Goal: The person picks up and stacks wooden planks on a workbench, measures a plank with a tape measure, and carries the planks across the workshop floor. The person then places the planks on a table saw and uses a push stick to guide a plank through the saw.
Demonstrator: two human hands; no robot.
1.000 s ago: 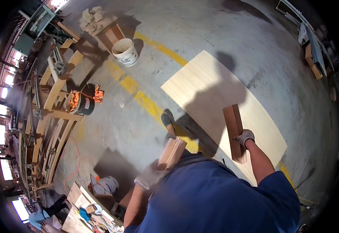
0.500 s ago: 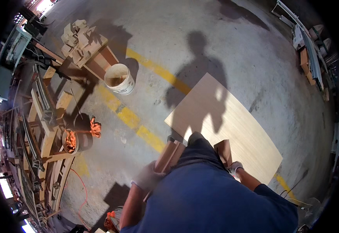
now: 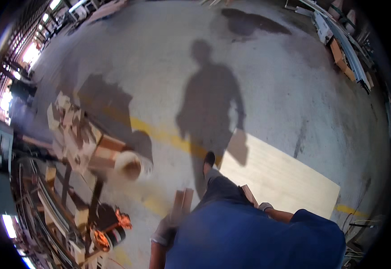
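My left hand (image 3: pixel 163 229), in a pale glove, is closed around reddish-brown wood pieces (image 3: pixel 182 201) at my left side; they appear to be two lengths side by side. At my right side, my right hand (image 3: pixel 264 206), also gloved, is closed at the end of another reddish-brown wood block (image 3: pixel 249 195), partly hidden by my body. Beyond that hand a large pale wooden panel (image 3: pixel 285 175) lies flat on the floor. One dark shoe (image 3: pixel 209 159) is stretched out ahead of me, beside the panel's left corner.
Ahead on the left stands a box heaped with wood offcuts (image 3: pixel 72 127), with a white bucket (image 3: pixel 132 167) against it. Nearer left are a rack of clamps and timber (image 3: pixel 54 208) and a bucket with orange straps (image 3: pixel 108 237). Long metal lengths (image 3: pixel 348 49) lie far right.
I have stepped forward, one foot now ahead. The offcut box and buckets sit lower and closer on the left. Both hands still carry the wood pieces at my sides.
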